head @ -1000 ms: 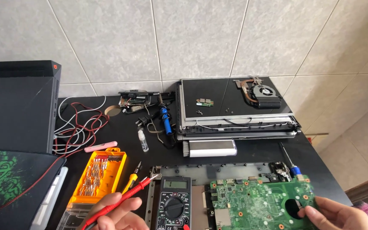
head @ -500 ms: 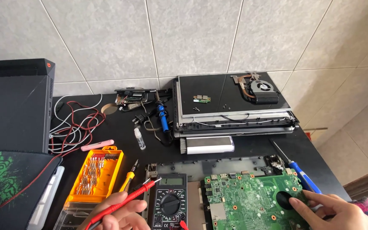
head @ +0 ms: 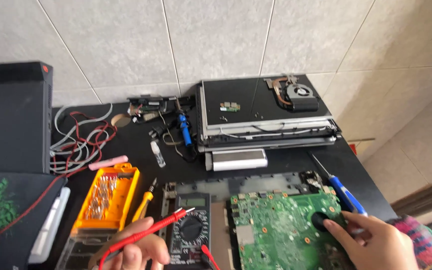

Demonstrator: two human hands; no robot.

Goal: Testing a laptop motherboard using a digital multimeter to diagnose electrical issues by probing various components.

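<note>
Black table (head: 286, 165) bears circuit board (head: 281, 230), multimeter (head: 191, 230).
</note>
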